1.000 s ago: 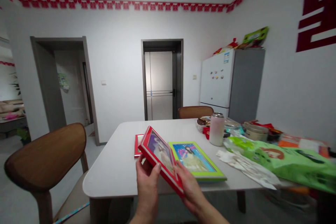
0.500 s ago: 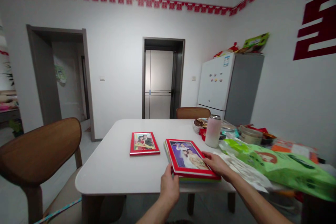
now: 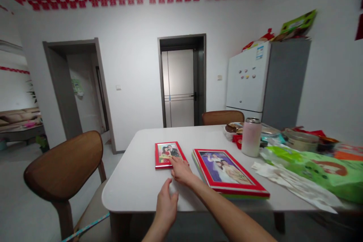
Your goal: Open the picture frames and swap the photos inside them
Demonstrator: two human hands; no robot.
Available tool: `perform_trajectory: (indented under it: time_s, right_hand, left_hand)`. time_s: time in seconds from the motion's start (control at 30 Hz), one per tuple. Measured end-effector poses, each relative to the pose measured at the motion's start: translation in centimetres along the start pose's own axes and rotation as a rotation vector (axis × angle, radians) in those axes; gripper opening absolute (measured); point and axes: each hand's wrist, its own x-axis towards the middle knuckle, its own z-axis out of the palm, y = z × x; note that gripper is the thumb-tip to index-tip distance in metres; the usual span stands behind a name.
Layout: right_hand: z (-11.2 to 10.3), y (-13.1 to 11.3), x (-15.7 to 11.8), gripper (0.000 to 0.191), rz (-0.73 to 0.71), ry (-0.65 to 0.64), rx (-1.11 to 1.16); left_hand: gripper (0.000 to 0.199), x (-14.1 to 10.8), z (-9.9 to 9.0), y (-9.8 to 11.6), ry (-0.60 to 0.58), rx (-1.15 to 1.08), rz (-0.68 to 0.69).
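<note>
My right hand [image 3: 180, 169] reaches across to the left, its outstretched fingers over the near right part of a small red photo frame [image 3: 157, 155]. Whether the fingertips press on it I cannot tell. My left hand [image 3: 166, 202] is just below, at the table's near edge, holding nothing, with thumb and fingers apart. To the right, under my right forearm's far side, a larger red photo frame [image 3: 224, 168] lies face up with a green-edged layer beneath it. Both frames show pictures of a couple.
On the right of the white table [image 3: 133, 191] stand a pink-and-white tumbler [image 3: 252, 138], a green package [image 3: 337, 170], white tissues [image 3: 295, 185] and several containers. A wooden chair [image 3: 68, 166] is at the left, another [image 3: 222, 117] behind the table. A fridge [image 3: 246, 79] stands beyond.
Both hands have left the larger photo frame. My right hand has crossed left to the small frame, and my left hand has drawn back beside it. The view has turned left.
</note>
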Motion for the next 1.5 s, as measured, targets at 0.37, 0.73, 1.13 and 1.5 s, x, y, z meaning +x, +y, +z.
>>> perform_trajectory:
  time_s: [0.37, 0.73, 1.13, 1.5]
  right_hand:
    - [1.0, 0.1, -8.2, 0.039, -0.134, 0.078, 0.268]
    - [-2.4, 0.1, -13.7, 0.033, 0.116, 0.409, 0.712]
    - [-0.5, -3.8, -9.2, 0.047, -0.034, 0.055, 0.497]
    - [-0.6, -1.8, -9.9, 0.037, -0.108, -0.068, 0.253]
  left_hand:
    - [0.069, -1.8, -1.9, -0.8, -0.085, 0.400, 0.304]
    - [0.047, -3.9, -1.2, 2.6, -0.127, 0.508, 0.374]
    - [0.057, -4.1, -5.8, 0.1, 0.347, -0.538, 0.001]
    - [0.061, -7.4, -5.9, -3.5, 0.137, -0.083, -0.045]
